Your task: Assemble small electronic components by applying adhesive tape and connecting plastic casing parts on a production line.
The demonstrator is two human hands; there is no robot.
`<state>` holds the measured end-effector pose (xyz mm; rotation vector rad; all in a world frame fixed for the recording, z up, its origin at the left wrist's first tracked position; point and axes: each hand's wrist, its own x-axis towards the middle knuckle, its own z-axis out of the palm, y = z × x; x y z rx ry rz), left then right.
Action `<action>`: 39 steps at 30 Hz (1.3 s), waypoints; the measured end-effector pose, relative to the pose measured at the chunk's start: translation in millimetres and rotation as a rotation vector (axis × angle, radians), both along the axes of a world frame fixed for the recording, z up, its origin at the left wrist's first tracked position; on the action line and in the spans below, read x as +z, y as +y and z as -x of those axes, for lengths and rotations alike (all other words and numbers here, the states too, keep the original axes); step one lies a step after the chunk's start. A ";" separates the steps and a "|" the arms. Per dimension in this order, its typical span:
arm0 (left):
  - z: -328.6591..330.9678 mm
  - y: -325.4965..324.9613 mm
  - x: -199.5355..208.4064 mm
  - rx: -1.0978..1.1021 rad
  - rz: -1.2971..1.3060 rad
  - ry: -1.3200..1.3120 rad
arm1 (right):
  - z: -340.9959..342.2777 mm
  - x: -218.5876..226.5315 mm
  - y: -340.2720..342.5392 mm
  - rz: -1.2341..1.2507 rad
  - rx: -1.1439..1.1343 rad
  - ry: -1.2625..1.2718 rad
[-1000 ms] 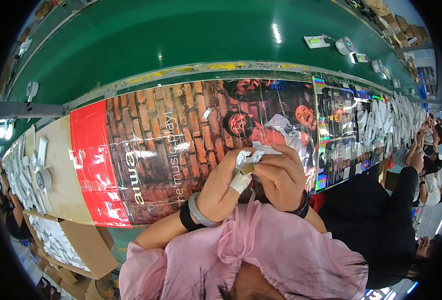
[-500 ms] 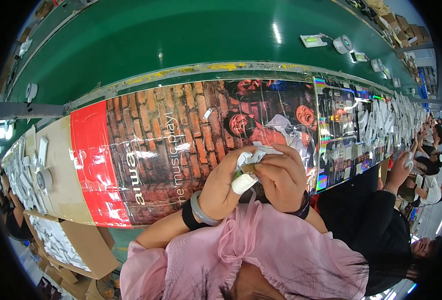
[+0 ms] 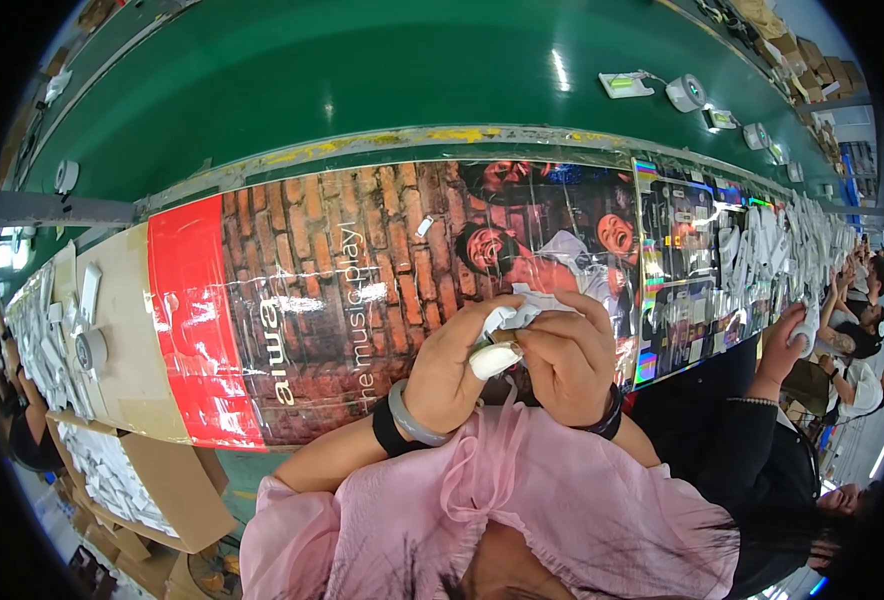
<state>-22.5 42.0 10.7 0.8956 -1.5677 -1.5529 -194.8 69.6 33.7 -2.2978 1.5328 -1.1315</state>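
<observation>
My left hand [image 3: 446, 372] and my right hand [image 3: 569, 360] meet close in front of my chest, fingers bent and pressed together. Between them is a crumpled-looking white piece [image 3: 510, 316], its upper edge standing out above the fingers. Its kind is hidden by my hands. A smooth, rounded white shape [image 3: 496, 360] lies at my left thumb; I cannot tell whether it covers the thumb or belongs to the held piece. Beyond my hands, a small white part [image 3: 424, 226] lies alone on the poster-covered table [image 3: 312, 300].
Behind the table runs a green conveyor [image 3: 362, 70] carrying round white devices [image 3: 686, 92] and a white tray [image 3: 626, 85]. White parts are heaped on the right [image 3: 762, 245] and left [image 3: 47, 340]. A cardboard box [image 3: 167, 490] of white parts stands lower left. A co-worker's hand [image 3: 784, 340] is at right.
My fingers have shifted slightly around the white piece. The green and brownish bits seen between them before are now mostly covered, and the rounded white shape has tilted flatter.
</observation>
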 end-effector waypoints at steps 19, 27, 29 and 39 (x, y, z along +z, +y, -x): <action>-5.2 3.7 -3.9 0.077 -0.129 -0.117 | -9.5 -7.7 -1.8 -0.026 0.002 -0.010; -3.3 -1.3 -3.5 0.015 -0.030 -0.004 | -8.0 -8.9 -0.9 -0.015 -0.025 -0.004; -4.3 -1.5 -4.8 0.008 -0.030 0.002 | -8.6 -8.6 -1.4 -0.013 -0.025 -0.005; -8.3 -11.1 -5.6 -0.086 -0.071 -0.003 | -10.1 -10.5 -0.6 -0.013 -0.041 0.035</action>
